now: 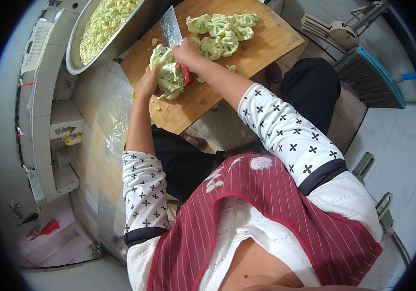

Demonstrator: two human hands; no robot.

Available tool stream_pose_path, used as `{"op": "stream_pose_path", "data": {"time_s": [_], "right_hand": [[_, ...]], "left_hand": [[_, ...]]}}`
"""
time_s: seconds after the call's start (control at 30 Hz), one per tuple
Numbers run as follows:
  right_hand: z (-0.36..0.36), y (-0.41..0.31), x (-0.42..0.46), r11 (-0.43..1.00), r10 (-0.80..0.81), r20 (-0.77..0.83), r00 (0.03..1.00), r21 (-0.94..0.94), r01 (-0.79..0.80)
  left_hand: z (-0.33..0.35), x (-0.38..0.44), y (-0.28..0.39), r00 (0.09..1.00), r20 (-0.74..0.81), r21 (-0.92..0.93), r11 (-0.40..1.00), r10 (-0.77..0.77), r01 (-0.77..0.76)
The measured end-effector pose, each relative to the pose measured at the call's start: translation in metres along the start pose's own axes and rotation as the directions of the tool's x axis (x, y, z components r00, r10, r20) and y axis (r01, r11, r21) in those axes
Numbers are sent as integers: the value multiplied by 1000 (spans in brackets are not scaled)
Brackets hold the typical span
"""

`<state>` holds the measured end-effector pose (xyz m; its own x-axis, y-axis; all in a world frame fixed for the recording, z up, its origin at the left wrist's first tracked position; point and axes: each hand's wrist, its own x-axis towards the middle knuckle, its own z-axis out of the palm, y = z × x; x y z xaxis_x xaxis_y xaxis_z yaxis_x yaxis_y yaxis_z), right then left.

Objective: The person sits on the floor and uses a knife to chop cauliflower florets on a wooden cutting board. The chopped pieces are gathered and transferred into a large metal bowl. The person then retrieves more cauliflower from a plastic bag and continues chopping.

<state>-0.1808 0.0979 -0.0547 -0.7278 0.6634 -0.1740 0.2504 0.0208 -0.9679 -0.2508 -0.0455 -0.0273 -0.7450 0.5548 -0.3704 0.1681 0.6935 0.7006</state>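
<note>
On a wooden cutting board [269, 40], my right hand [188, 54] grips a cleaver [170, 27] whose broad metal blade points away from me. Part of a red handle [186, 75] shows just below that hand. My left hand [149, 82] holds a cauliflower head [170, 80] against the board, close beside my right hand. Cut cauliflower pieces [218, 25] lie in a group beyond and to the right of the cleaver. Small crumbs are scattered on the wood. The fingertips of my left hand are partly hidden.
A large metal basin [70, 54] of finely cut cauliflower [102, 29] stands at the upper left. A clear plastic bag [115, 127] lies on the tiled floor left of the board. A broom [373, 78] with a blue edge leans at the right. My knees are below the board's near side.
</note>
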Motion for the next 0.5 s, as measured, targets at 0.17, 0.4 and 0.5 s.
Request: {"op": "stream_pose_path", "data": {"time_s": [0.17,0.4,0.5], "right_hand": [[-8,-11,8,980,195,265,944,-8,-200],[-55,-15,-10,987,155,361,920,-102,-126],[-64,-5,-24,999,-4,245,970,49,-9]], "left_hand": [[0,1,-6,1000,-8,55,998,3,-3],[1,-1,-5,999,-14,2,999,41,-41],[-2,-5,-9,999,-15,-48,998,43,-44]]}}
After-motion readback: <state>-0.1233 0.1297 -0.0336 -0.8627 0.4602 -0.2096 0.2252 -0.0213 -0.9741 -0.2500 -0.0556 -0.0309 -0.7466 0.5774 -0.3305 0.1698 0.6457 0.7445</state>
